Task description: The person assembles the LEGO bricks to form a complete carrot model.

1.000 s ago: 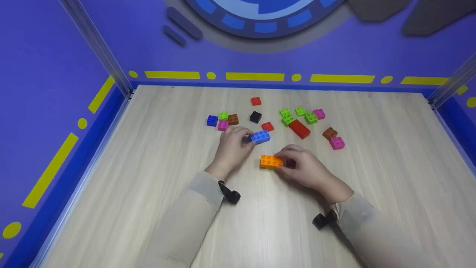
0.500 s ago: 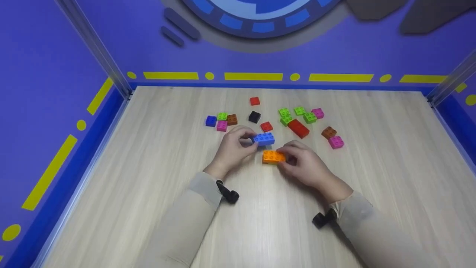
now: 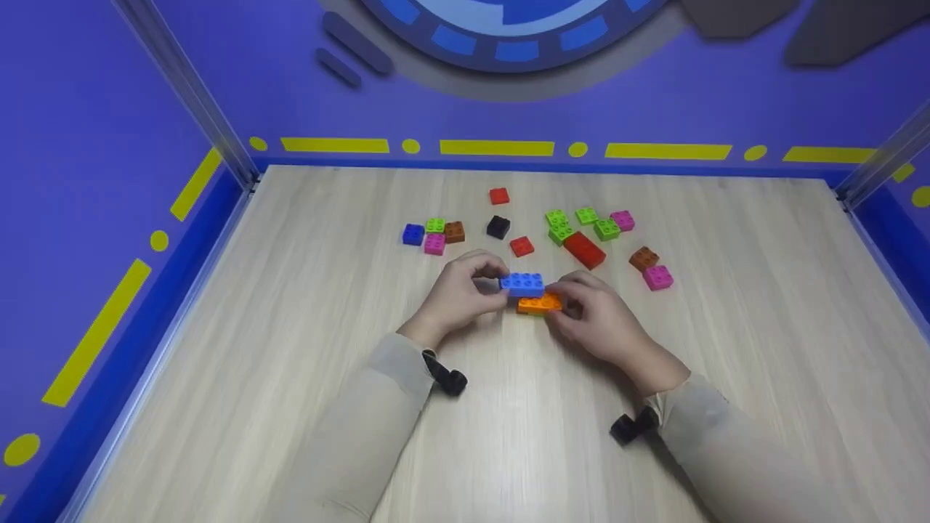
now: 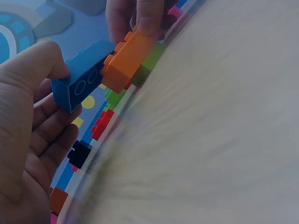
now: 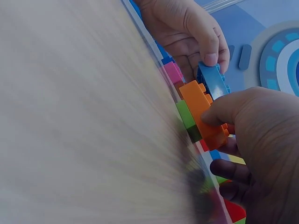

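Thumb and fingers of my left hand (image 3: 465, 290) pinch the left end of a light-blue toy building brick (image 3: 522, 285), eight-studded and long. Its hollow underside shows in the left wrist view. My right hand (image 3: 596, 316) grips the right end of an orange brick (image 3: 539, 303) of the same shape. Under the orange one sits a green brick (image 4: 148, 64), low at the tabletop. The blue brick is held above the orange studs, tilted, its right part overlapping them in the head view. Whether the two touch I cannot tell.
Behind the left hand lie small blue (image 3: 413, 234), green, pink and brown bricks. Red pieces (image 3: 522, 246) and a black brick (image 3: 498, 226) lie mid-table. Right of them are green bricks, a long red brick (image 3: 584, 250), and brown and pink ones (image 3: 658, 277). Blue walls enclose the wooden table (image 3: 290, 290).
My left hand has brought the blue brick right and nearer, over the orange one. The right hand has shifted the orange brick slightly away from me and right. The other bricks stay put.
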`<state>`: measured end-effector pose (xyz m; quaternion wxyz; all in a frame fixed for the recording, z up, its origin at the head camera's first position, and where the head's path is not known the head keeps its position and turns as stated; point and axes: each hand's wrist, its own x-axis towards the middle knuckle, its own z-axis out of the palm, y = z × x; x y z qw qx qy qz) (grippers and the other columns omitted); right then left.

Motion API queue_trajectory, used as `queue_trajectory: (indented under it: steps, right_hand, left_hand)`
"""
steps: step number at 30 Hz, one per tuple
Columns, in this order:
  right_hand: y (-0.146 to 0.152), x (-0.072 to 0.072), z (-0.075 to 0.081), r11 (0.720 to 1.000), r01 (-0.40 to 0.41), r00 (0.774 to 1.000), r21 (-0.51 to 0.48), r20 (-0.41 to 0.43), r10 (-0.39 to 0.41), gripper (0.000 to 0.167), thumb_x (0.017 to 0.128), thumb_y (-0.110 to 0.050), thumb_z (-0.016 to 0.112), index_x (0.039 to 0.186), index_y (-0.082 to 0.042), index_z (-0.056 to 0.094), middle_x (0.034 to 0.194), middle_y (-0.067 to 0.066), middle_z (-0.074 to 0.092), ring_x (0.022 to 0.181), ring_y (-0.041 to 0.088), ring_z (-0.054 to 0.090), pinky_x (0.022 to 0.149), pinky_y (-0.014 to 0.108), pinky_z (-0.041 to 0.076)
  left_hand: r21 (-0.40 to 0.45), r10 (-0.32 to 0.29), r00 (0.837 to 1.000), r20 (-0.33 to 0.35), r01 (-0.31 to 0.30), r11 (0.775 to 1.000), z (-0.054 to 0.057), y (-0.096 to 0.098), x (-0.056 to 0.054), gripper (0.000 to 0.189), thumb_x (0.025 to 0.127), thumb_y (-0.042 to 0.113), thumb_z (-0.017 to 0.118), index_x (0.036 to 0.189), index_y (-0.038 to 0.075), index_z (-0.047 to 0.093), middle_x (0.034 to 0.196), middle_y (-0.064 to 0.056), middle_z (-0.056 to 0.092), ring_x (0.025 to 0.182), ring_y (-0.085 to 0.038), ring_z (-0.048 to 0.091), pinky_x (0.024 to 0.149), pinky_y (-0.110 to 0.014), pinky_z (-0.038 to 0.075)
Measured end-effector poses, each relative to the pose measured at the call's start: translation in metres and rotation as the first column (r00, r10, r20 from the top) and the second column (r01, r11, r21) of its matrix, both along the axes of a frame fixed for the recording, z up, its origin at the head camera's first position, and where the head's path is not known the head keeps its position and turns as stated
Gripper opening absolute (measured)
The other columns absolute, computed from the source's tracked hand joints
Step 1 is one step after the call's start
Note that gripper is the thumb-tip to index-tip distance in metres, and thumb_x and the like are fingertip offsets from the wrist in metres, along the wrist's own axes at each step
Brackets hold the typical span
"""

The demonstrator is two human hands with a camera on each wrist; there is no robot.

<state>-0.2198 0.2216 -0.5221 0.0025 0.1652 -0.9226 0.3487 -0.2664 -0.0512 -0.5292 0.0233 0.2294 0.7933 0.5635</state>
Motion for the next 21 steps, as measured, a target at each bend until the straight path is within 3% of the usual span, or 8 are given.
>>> queue_trajectory:
  steps: [7,15,21]
  right_hand:
    - [-0.0009,-0.0001,-0.0001,1.0,0.009,1.0,-0.002,0.012,-0.009,0.042,0.101,-0.021,0.084,0.14,-0.011,0.078,0.134,0.008,0.071,0.114,0.026,0.066,0.107,0.048,0.062]
    - [0.0002,-0.0003,-0.0009,1.0,-0.002,1.0,-0.011,0.009,0.002,0.041,0.101,-0.021,0.084,0.14,-0.011,0.078,0.132,0.007,0.071,0.112,0.026,0.065,0.106,0.047,0.061]
    - [0.0004,-0.0005,-0.0008,1.0,0.001,1.0,-0.006,0.028,-0.001,0.041,0.102,-0.022,0.084,0.141,-0.013,0.078,0.132,0.006,0.071,0.114,0.026,0.065,0.108,0.048,0.061]
  left_hand:
    - [-0.024,-0.044,0.999,0.011,0.044,0.999,0.0021,-0.0007,0.0011,0.033,0.09,0.0,0.083,0.122,0.008,0.079,0.127,-0.009,0.074,0.118,-0.02,0.071,0.114,-0.038,0.061]
    - [-0.077,-0.1,0.995,0.024,0.101,0.992,0.0039,0.0001,0.0023,0.037,0.093,0.005,0.079,0.13,0.011,0.084,0.136,-0.007,0.068,0.123,-0.021,0.066,0.114,-0.039,0.061]
    - [-0.081,-0.098,0.994,0.043,0.101,0.992,0.0046,0.0013,0.0027,0.036,0.094,0.006,0.08,0.129,0.011,0.083,0.138,-0.006,0.068,0.122,-0.022,0.069,0.114,-0.039,0.06]
